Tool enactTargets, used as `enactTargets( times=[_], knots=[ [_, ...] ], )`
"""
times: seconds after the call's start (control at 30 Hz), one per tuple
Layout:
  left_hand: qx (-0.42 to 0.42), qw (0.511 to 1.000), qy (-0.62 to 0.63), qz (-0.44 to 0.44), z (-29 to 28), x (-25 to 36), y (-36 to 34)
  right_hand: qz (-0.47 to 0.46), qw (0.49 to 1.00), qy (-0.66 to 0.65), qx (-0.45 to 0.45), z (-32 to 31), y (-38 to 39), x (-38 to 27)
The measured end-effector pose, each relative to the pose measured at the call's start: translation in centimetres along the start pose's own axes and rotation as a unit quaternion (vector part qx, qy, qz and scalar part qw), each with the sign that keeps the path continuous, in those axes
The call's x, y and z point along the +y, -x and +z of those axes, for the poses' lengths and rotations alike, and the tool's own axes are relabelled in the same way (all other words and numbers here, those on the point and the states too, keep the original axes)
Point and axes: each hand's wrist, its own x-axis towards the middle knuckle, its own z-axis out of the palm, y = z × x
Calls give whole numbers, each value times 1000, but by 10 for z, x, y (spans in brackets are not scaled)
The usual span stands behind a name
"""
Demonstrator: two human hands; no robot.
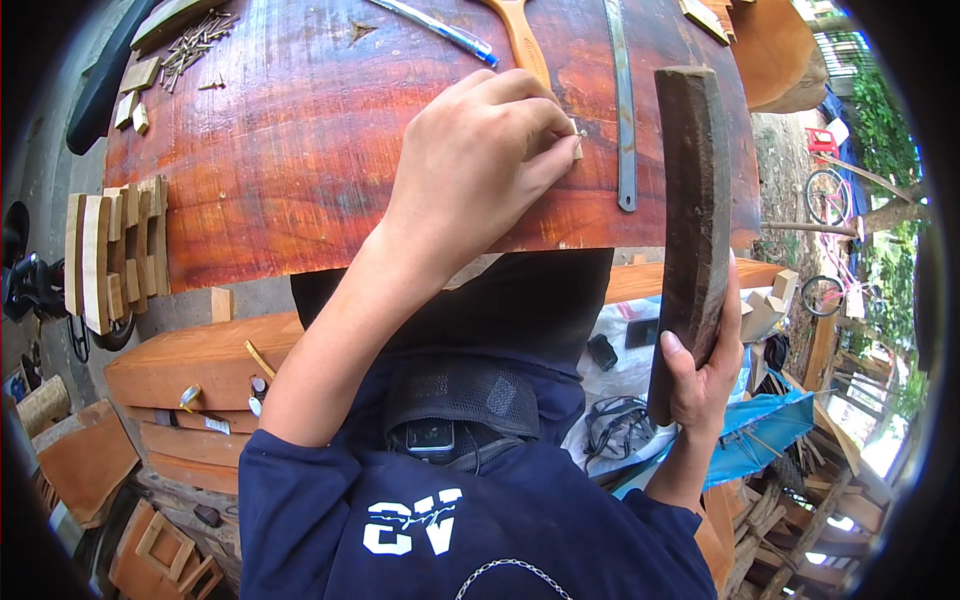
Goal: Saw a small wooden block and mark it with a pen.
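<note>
My left hand is closed in a pinch over the glossy red-brown wooden table. Thumb and forefinger meet around something small and pale that I cannot make out. A long dark wooden bar stands nearly upright in my right hand, which grips its lower part beyond the near table edge. Between the two hands, a grey metal strip with a hole at its end lies on the table. Just past my left hand is a tool's orange-brown handle, its far end out of view.
A blue-tipped pen and a pile of screws lie toward the back, near small wood blocks. Stacked wood pieces stand by the left table corner. Below are a thick timber beam, cables and a blue sheet.
</note>
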Motion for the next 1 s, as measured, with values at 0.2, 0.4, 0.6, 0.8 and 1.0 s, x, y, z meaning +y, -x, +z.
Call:
enactTargets(
  times=[0.2, 0.4, 0.6, 0.8, 1.0],
  knots=[
    [2, 998, -61, 8, -16, 3, 6, 3, 991, 118, -64, -1, 2, 2],
    [-6, 999, -38, -22, -15, -2, 11, -10, 1000, -26, -4, 0, 17, 17],
    [-4, 999, -39, -23, -14, -4, 14, -8, 988, 112, -106, -2, 4, -2],
    [2, 999, -33, -22, -14, -2, 13, -8, 998, -61, 14, 8, 21, 16],
    [1, 999, -33, -20, -15, -1, 12, -22, 990, 101, -99, 9, 8, -3]
  ],
)
